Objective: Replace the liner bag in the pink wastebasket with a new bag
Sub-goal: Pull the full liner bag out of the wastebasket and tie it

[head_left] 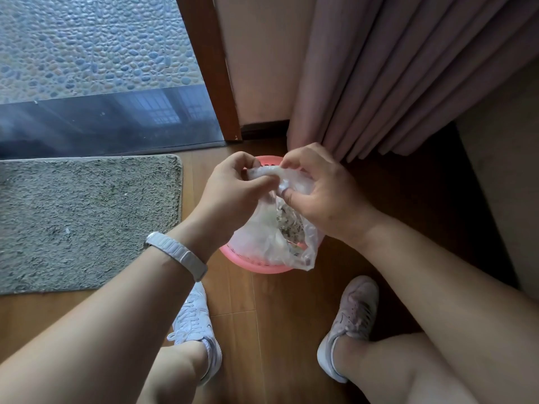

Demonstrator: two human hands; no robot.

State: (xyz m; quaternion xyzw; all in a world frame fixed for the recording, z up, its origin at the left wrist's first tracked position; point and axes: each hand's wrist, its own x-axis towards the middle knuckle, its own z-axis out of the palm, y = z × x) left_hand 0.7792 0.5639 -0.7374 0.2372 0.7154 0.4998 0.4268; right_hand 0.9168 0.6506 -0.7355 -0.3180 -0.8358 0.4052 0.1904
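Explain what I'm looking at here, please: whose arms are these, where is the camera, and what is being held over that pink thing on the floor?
There is no machine here. The single picture comes from a wide-angle camera worn on a person's head, looking down, so the two bare arms, knees and shoes belong to the wearer. The left hand, with a white wristband on its wrist, and the right hand both pinch the gathered top of a clear plastic liner bag. The bag holds some trash and hangs in the mouth of the pink wastebasket, which stands on the wooden floor. A grey mat lies to the left, pink curtains hang behind, and a glass door shows pebbled ground outside. No new bag is visible.
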